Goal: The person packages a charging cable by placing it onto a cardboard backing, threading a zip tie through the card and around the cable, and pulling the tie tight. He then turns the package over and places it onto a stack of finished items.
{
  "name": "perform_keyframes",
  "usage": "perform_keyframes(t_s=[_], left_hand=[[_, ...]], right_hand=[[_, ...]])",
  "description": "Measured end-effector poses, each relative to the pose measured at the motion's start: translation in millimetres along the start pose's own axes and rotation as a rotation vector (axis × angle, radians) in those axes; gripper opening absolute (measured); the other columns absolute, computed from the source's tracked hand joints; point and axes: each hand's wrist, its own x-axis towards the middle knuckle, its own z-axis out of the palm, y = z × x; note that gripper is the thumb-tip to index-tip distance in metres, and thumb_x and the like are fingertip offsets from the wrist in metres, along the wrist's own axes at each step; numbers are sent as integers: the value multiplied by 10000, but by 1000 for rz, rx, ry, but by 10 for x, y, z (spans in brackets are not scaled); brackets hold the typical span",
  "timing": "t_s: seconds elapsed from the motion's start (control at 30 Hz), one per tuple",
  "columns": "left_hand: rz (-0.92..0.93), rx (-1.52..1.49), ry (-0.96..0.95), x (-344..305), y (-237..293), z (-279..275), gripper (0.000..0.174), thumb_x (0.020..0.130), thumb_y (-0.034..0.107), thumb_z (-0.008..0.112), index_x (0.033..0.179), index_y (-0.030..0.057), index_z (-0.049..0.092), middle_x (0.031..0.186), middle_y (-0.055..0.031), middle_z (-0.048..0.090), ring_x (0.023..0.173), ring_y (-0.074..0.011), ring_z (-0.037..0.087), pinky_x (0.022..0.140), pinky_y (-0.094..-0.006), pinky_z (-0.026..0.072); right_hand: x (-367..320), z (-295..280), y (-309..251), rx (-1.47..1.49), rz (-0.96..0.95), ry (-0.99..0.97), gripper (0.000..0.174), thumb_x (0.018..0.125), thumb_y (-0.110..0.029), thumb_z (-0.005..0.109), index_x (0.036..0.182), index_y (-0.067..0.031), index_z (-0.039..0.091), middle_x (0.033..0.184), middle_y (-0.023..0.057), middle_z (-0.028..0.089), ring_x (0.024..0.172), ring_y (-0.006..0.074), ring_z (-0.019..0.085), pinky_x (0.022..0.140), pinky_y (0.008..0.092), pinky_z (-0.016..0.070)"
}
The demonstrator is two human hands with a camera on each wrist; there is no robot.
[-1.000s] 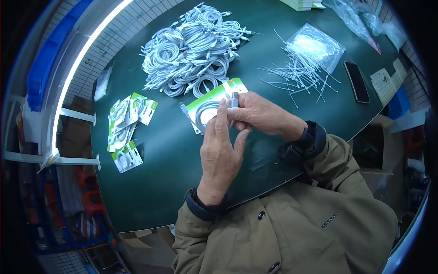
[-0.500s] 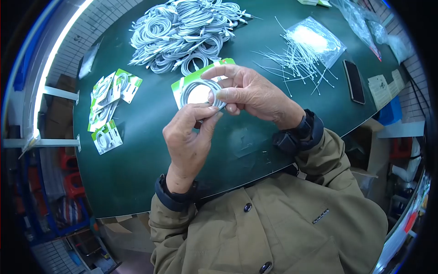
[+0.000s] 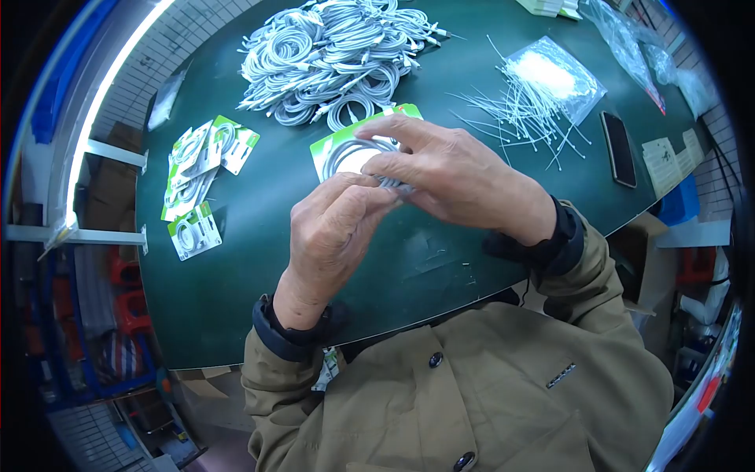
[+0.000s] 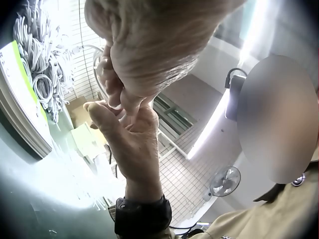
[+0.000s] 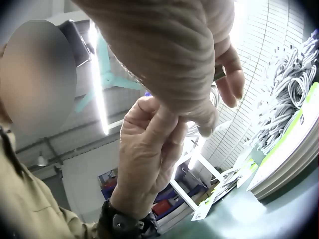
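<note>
A coil of grey cable (image 3: 335,154) is held between both hands above a stack of green-and-white cards (image 3: 321,146). The left hand (image 3: 334,224) pinches the coil's near edge with thumb and fingers. From the right, the right hand (image 3: 464,169) grips the coil, its index finger arched over the top; the fingertips of both hands meet at the near side. In the left wrist view the right hand (image 4: 132,149) touches the left hand (image 4: 154,40). The right wrist view shows the card stack (image 5: 294,144) on the table, below the hands. Fingers hide part of the coil.
A big heap of grey cables (image 3: 330,59) lies behind the hands. Carded cables (image 3: 193,236) are at the left. White ties (image 3: 519,106), a plastic bag (image 3: 558,71) and a phone (image 3: 619,149) lie at the right.
The left hand's raised fingers have come down to pinch the coil. The right hand has let its cable plug out of sight, and its index finger now arches over the coil.
</note>
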Motion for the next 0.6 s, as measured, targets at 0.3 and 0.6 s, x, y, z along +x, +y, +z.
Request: perform_keyframes(t_s=[0.3,0.6], left_hand=[[36,14,-76,17,24,4,188,831,-61,836,969,0,723,897,-128,741,789,-243,728,682,-323,568],[172,99,-195,-5,-95,51,293,743,-38,786,1008,74,732,957,-94,712,857,-276,731,703,-367,604]], right_hand=[[-77,95,115,-64,-137,91,177,821,-97,774,966,-64,678,1135,75,677,913,303,708,726,414,576],[-82,57,207,-19,-38,-115,216,791,-118,842,971,-64,736,987,115,772,915,317,749,777,424,599]])
